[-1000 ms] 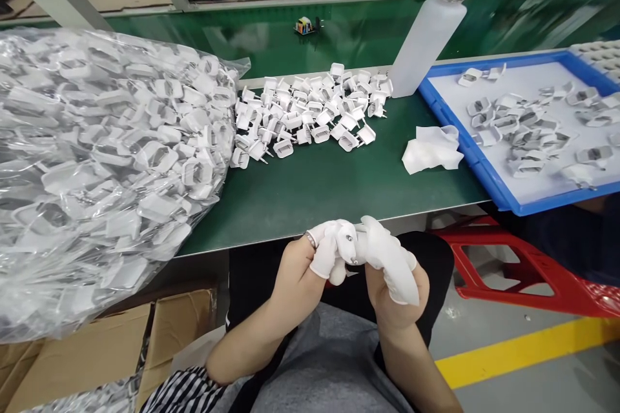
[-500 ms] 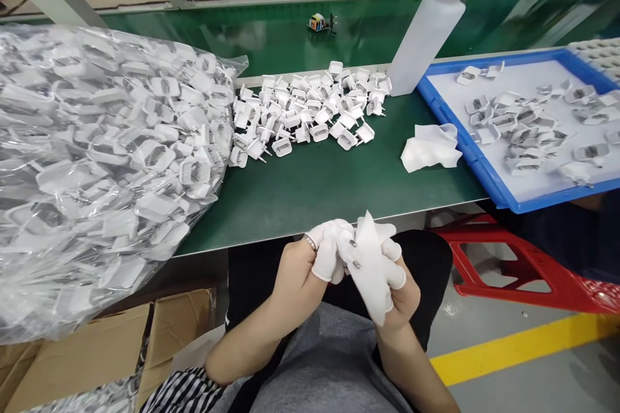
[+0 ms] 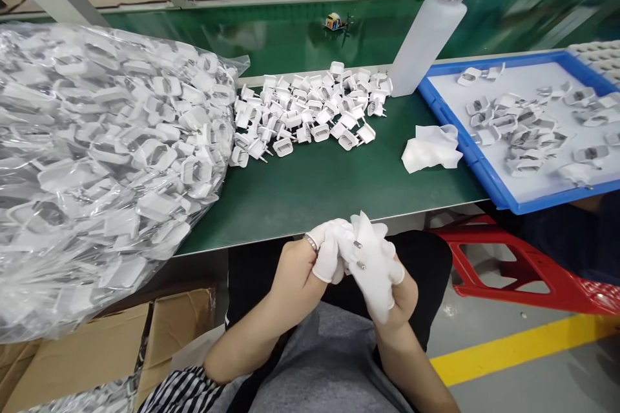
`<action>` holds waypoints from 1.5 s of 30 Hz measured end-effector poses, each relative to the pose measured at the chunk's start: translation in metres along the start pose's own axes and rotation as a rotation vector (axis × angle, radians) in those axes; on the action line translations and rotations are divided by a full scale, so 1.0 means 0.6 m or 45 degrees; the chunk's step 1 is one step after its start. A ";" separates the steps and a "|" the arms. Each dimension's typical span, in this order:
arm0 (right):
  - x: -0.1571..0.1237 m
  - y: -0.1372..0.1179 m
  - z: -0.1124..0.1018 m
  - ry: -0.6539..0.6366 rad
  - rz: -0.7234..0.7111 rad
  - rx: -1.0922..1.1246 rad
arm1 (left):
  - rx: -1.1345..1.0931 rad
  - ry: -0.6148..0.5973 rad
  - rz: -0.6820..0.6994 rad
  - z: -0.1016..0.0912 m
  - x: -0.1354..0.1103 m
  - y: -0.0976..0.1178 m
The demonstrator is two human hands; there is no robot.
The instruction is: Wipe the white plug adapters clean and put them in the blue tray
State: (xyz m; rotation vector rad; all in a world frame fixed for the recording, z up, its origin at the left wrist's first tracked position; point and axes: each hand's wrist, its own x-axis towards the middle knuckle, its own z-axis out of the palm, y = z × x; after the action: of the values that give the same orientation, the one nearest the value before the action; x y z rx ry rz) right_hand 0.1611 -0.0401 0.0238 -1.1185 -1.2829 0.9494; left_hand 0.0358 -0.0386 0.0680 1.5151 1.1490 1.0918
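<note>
Holds a white plug casing (image 3: 345, 242) near the front edge of the bench (image 3: 310, 200), with the fingers of the left hand (image 3: 312, 263) clamped on it. Grips a white cloth (image 3: 372, 281) in the closed fingers of the right hand (image 3: 398, 279), just behind the two metal pins (image 3: 358, 245). Has a heap of similar casings (image 3: 312, 117) ahead, a blue tray (image 3: 513, 203) to the right.

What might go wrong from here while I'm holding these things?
The held plug has two metal pins that might snag the white cloth. Your left hand holds it off the green table, so a slip could drop it. The bottle stands beside loose plugs; a knock could tip it.
</note>
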 end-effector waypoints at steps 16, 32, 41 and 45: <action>0.056 -0.031 -0.048 -0.753 0.014 0.370 | 0.106 -0.570 -0.225 -0.023 0.018 -0.005; -0.012 0.040 -0.006 0.019 -0.388 0.179 | 0.294 0.055 -0.107 0.023 0.004 -0.006; 0.013 0.011 -0.024 -0.238 -0.302 0.074 | 0.034 -0.150 -0.262 0.013 0.016 -0.014; 0.009 0.018 -0.022 -0.156 -0.368 0.049 | -0.093 -0.063 -0.285 0.012 0.017 -0.015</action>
State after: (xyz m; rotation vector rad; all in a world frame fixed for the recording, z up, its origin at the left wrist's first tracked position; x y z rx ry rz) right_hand 0.1755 -0.0338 0.0150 -0.8277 -1.4737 0.8305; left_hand 0.0430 -0.0285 0.0592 1.3148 1.1995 0.9294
